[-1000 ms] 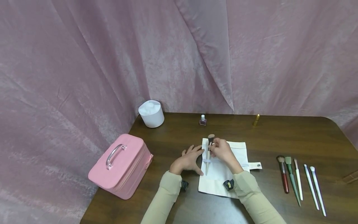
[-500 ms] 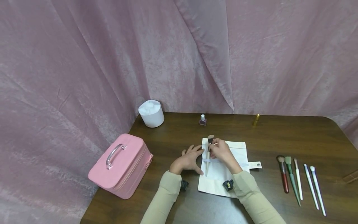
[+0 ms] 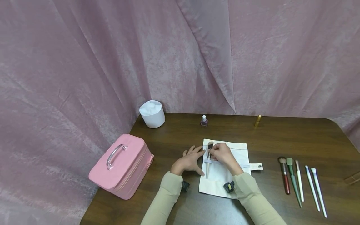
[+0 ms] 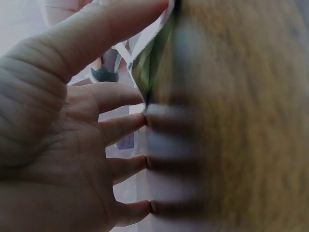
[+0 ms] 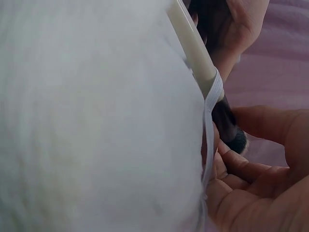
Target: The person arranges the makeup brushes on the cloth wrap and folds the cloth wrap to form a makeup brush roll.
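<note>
A white cloth brush roll lies flat on the dark wooden table, its snap strap pointing right. Along its left side runs a makeup brush with a pale handle and dark bristles, bristles toward the far edge. My right hand pinches the brush near its dark ferrule. In the right wrist view the pale handle passes under a white elastic band. With fingers spread, my left hand rests at the roll's left edge; its fingertips touch the table in the left wrist view.
Several makeup brushes lie side by side at right. A pink case with a metal handle stands at left. Behind are a white round container, a nail polish bottle and a gold tube.
The brush has slid toward me through the elastic band, and its bristles now lie over the roll. My right hand moved slightly nearer with it; my left hand stayed put.
</note>
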